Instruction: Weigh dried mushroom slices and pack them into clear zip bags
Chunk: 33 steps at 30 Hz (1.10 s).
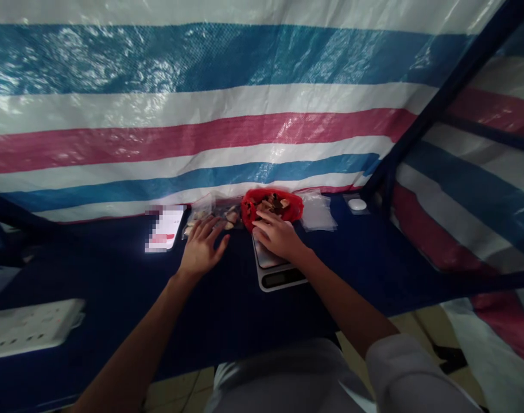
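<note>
Head view: power strip (33,327) nearest, on the desk (227,321). Scale (270,261) has its display edge toward the wearer, likely for reading. Left hand (200,252): fingers and thumb spread at clear bags (205,203) with pieces inside, maybe steadying them; contact unclear. Right hand (279,236): fingers apart over the scale plate, tips at the red bag's near rim; can't tell if pinching. Red bag (297,207) at the scale's far edge, mouth wide, presumably for access to the brown pieces (272,202). Flat bags (317,212) just right, probably for reach. Striped sheet (244,69) behind.
</note>
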Motion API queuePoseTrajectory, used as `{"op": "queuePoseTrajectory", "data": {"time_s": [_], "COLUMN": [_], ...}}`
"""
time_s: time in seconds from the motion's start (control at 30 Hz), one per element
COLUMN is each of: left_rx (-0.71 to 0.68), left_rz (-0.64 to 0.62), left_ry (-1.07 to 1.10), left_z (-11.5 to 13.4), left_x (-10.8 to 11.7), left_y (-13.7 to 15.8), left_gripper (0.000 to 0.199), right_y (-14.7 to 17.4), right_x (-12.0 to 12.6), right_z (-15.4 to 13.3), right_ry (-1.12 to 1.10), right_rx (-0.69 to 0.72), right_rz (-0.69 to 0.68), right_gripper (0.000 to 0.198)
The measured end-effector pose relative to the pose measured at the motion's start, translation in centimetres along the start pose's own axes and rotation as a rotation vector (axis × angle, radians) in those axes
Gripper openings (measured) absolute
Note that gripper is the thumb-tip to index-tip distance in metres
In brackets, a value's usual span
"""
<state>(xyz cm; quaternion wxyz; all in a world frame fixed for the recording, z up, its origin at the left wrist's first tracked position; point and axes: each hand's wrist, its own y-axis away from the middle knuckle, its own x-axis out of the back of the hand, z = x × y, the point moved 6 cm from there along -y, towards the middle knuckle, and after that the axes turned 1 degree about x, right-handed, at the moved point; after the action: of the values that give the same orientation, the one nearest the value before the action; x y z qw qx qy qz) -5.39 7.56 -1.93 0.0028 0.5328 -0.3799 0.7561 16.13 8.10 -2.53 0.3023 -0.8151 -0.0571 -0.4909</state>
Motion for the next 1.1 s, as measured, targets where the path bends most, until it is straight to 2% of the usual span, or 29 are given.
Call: {"op": "queuePoseTrajectory", "data": {"time_s": [0.17,0.27,0.4,0.53,0.73,0.9,1.1], "left_rx": [0.020,0.044,0.119,0.179,0.227,0.249,0.258], "left_rz": [-0.001,-0.026,-0.124,-0.259,-0.367,-0.413,-0.410], "left_ry": [-0.003,-0.017,-0.051,-0.097,-0.153,-0.182,-0.174], "left_z": [2.6,3.3,3.4,3.5,3.8,4.0,4.0], "left_x": [-1.6,-2.5,-3.5,-4.5,-5.0,-5.0,-4.9], "left_y": [1.5,2.1,2.6,3.0,3.3,3.2,3.1], "left_gripper": [0.038,0.039,0.045,0.051,0.053,0.054,0.055], "right_y": [4.1,6.5,8.9,10.1,10.7,10.8,10.8], "right_x": [2.1,3.0,3.4,3.0,2.3,2.4,2.4], "right_z": [4.8,7.5,9.7,10.3,10.0,9.8,9.9], "right_ry": [-0.036,-0.003,0.082,0.182,0.265,0.267,0.249], "right_rx": [-0.086,-0.148,-0.180,-0.205,-0.240,-0.254,-0.267], "right_rz": [0.078,0.130,0.118,0.050,-0.079,-0.128,-0.122], "right_gripper": [0.034,0.033,0.033,0.035,0.041,0.045,0.045]}}
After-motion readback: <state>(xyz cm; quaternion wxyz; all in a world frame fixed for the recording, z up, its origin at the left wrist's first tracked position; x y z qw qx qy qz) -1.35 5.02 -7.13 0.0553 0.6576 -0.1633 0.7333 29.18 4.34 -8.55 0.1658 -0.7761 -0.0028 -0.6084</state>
